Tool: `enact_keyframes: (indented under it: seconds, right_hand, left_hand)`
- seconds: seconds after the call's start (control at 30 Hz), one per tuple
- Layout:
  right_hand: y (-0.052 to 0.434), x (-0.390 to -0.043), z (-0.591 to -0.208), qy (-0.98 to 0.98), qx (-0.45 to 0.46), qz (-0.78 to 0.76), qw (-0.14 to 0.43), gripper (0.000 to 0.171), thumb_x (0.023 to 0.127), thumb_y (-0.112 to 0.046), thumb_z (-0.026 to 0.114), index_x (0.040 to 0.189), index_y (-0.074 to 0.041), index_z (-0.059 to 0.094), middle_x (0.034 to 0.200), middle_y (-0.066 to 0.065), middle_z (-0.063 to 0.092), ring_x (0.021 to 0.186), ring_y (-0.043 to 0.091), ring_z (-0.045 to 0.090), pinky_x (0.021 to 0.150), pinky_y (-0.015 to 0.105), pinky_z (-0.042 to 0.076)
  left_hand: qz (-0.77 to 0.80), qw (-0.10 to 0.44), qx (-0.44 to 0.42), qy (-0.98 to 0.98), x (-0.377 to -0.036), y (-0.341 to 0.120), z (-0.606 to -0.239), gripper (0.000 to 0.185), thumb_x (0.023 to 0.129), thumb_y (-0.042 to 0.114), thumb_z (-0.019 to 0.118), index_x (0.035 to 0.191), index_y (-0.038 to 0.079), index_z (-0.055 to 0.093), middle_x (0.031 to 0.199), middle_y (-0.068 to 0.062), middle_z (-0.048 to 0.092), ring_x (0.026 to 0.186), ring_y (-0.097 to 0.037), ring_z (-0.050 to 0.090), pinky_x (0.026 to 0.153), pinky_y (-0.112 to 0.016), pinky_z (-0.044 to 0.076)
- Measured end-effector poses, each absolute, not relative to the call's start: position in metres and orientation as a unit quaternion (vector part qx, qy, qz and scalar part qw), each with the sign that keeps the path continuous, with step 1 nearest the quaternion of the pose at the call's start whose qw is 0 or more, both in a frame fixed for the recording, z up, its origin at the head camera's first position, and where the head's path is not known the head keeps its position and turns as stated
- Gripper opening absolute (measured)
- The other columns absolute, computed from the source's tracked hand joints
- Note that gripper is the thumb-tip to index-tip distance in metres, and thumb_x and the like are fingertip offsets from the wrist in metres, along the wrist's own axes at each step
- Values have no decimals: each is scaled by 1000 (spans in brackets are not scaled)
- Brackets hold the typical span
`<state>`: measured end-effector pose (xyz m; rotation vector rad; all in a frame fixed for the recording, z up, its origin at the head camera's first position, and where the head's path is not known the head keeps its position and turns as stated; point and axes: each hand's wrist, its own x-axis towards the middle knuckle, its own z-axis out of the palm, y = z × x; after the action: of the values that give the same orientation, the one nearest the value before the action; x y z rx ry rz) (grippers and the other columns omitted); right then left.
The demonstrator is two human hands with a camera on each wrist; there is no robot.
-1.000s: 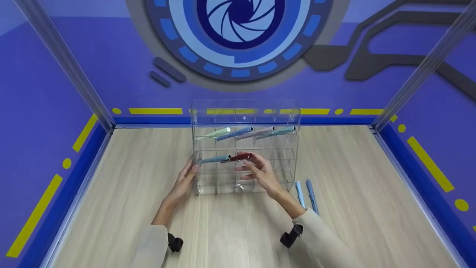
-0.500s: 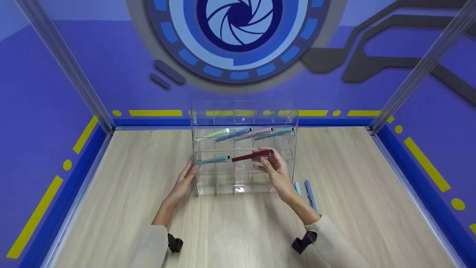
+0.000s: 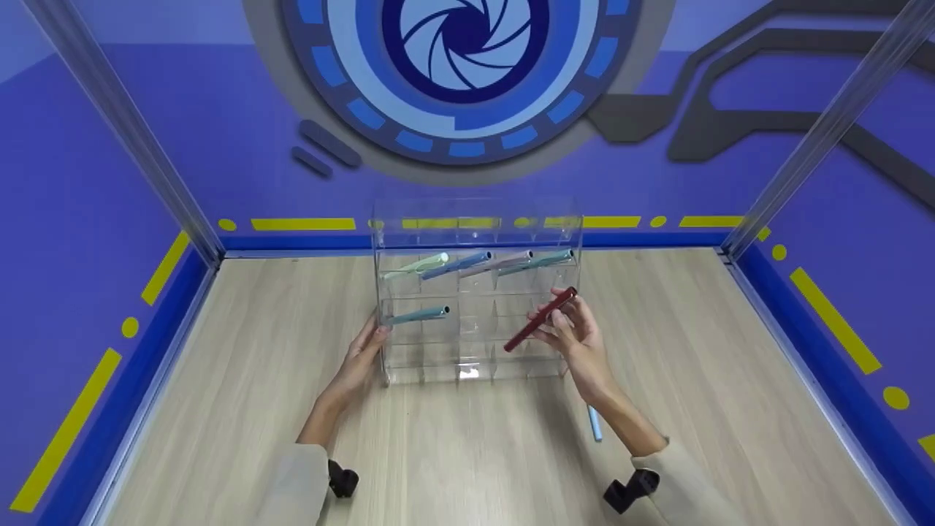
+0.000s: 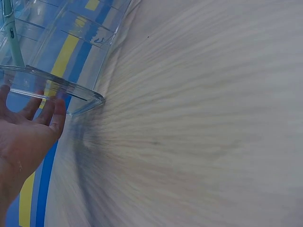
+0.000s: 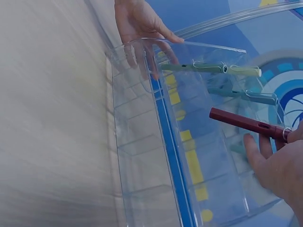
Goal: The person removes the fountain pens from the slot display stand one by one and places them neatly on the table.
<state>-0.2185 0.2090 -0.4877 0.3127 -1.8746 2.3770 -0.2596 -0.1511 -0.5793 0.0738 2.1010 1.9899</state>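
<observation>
A clear plastic rack with several compartments (image 3: 475, 374) stands on the table. At its left side my left hand (image 3: 363, 356) touches the side panel, thumb by the front edge. In the left wrist view the fingers of that hand (image 4: 28, 135) lie fairly straight against the clear panel. My right hand (image 3: 581, 351) pinches a dark red pen (image 3: 540, 319) in front of the rack's right part, tilted with its upper end to the right. The right wrist view shows this red pen (image 5: 248, 124) held clear of the compartments.
Light green (image 3: 416, 266), blue (image 3: 456, 265), mauve (image 3: 497, 264) and teal (image 3: 537, 262) pens lie slanted in an upper row. One grey-teal pen (image 3: 418, 315) sits lower left. A light blue pen (image 3: 595, 425) lies on the table, partly behind my right forearm.
My right hand has drawn the red pen out of the lower row and moved right, tipping the pen steeper. Its forearm now covers more of the pens on the table. The left hand stays put.
</observation>
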Motion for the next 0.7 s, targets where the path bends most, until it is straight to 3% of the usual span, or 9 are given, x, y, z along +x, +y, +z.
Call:
enact_keyframes:
  seconds: [0.23,0.43,0.7]
  right_hand:
    - [239,-209,-496,-661,61,747,43,50,111,-16,46,157,-2,32,119,-3,61,105,15,71,87,30,62]
    - [268,-206,-506,-683,24,728,56,46,111,-15,47,154,-2,37,111,0,62,96,11,70,83,30,62]
    - [300,-199,-517,-701,-58,708,62,45,106,-13,57,148,1,46,101,-7,65,89,8,72,72,27,63]
  left_hand:
    - [679,124,25,723,-257,-152,-581,72,110,52,34,166,19,3,174,-11,1,162,-33,0,132,-49,5]
    - [670,116,19,733,-258,-151,-578,70,110,51,36,166,20,6,174,-11,4,161,-33,3,132,-49,7]
    - [676,120,28,726,-259,-150,-579,70,110,52,34,167,21,6,174,-9,4,162,-31,2,132,-47,6]
